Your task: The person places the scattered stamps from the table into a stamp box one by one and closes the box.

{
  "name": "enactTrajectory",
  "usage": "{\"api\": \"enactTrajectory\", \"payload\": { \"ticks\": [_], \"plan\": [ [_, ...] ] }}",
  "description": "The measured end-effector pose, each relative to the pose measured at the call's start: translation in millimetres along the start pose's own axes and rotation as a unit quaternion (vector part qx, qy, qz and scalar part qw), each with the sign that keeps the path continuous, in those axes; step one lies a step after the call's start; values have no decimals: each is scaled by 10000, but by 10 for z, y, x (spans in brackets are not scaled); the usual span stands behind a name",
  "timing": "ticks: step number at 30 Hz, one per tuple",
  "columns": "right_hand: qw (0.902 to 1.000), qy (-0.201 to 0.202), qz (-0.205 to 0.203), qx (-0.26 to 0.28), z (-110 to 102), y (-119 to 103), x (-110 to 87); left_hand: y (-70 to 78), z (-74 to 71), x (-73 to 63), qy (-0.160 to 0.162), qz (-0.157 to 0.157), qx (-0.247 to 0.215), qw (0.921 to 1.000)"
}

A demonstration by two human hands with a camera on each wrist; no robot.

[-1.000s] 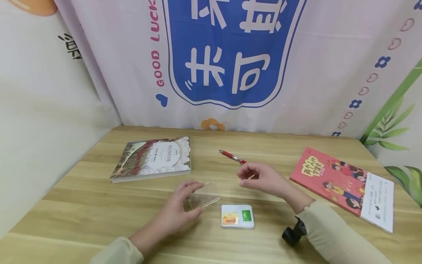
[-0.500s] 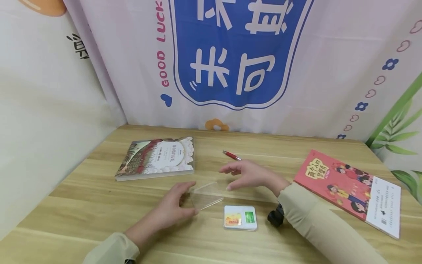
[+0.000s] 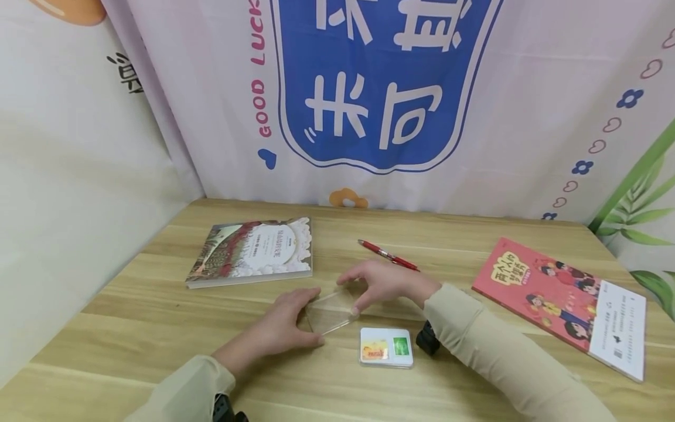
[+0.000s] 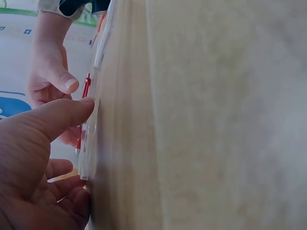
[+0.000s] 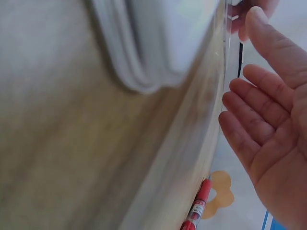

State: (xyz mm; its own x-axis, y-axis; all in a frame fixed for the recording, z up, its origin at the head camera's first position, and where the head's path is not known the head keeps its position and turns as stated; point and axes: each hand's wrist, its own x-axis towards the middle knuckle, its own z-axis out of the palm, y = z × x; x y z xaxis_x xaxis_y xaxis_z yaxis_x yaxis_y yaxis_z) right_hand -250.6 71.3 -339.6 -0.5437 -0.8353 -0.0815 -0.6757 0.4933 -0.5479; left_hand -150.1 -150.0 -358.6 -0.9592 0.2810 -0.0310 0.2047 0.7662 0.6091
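Note:
A clear, flat square plastic piece (image 3: 331,312) lies low over the table between both hands. My left hand (image 3: 279,325) holds its left side, thumb at the near edge and fingers at the far one. In the left wrist view the thumb (image 4: 72,115) lies along the plastic, and the other fingers curl by its end. On the right side, my right hand (image 3: 382,284) reaches around the piece, fingertips close to its edges. Its fingers (image 5: 254,108) look straight and spread from the thumb in the right wrist view. Near both hands sits a small white rounded box (image 3: 387,347) with yellow and green pictures.
A red pen (image 3: 389,256) lies behind the right hand. At the back left is a thick book (image 3: 253,249) with a white and brown cover. A red and white book (image 3: 564,305) lies on the right. A printed curtain (image 3: 227,105) hangs behind the wooden table (image 3: 121,334).
My right hand has moved left, away from the pen, and its thumb and fingers now reach the clear plastic piece. The left hand has stayed at its side of the piece.

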Motion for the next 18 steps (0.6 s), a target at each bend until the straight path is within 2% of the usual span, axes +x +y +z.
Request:
{"api": "enactTrajectory", "payload": {
  "ticks": [7, 18],
  "plan": [
    [9972, -197, 147, -711, 38, -85, 13, 3, 39, 38, -31, 188, 428, 9989],
    [9918, -406, 46, -1212, 82, -164, 9, 28, 74, 59, 368, 255, 727, 9964]
  ]
}}
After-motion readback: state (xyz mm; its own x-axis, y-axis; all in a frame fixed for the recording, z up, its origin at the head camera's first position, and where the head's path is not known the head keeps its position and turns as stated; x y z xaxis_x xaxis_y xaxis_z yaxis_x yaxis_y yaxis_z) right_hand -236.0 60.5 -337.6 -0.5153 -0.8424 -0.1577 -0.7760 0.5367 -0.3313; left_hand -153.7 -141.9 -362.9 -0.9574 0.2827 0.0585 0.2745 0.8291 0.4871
